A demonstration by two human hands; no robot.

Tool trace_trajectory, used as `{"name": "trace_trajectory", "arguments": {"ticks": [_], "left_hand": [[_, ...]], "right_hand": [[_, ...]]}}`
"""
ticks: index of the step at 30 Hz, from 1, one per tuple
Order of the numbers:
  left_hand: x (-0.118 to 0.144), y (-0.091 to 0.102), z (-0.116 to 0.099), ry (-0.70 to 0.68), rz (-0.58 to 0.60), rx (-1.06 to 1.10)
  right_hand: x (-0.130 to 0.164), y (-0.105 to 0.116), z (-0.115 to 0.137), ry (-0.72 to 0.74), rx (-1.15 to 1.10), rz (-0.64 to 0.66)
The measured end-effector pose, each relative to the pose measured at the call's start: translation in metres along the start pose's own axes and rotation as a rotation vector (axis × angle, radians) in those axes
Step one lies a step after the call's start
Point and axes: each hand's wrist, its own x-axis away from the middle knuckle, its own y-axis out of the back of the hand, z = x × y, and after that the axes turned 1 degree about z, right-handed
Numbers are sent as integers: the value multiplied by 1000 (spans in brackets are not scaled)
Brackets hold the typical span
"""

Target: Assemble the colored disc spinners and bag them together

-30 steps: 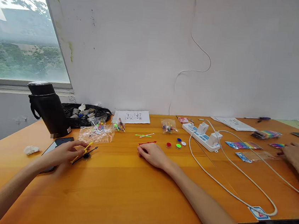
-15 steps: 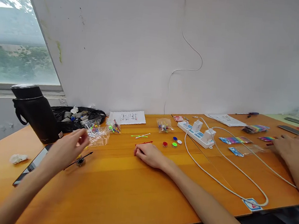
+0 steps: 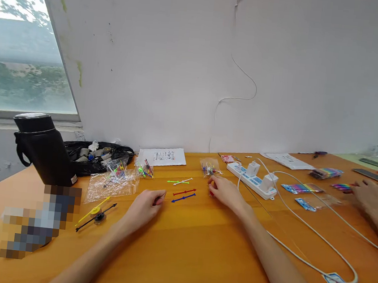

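1. Blue stick lies flat on the table, just at 3 o'clock of the left hand; red stick just beyond it at 12.
2. Left hand: fingers loosely curled, holding nothing, resting on the table.
3. Right hand: curled over small bits; whether it grips anything, cannot tell.
4. Power strip at 2 o'clock of the right hand.

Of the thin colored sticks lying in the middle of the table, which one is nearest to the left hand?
The blue stick: it lies closest to the left hand, nearer the table's front edge than the red stick and the green and white ones behind it.
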Motion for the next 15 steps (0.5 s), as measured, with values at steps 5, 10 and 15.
{"name": "trace_trajectory", "arguments": {"ticks": [5,10,15], "left_hand": [[8,-1,-14,-6,-3,68],[10,-10,-29,20,2,279],[8,-23,-29,201,14,804]], "right_hand": [[0,-8,-4,34,13,110],[-4,-11,2,124,-116,82],[4,-17,43,407,-463,46]]}}
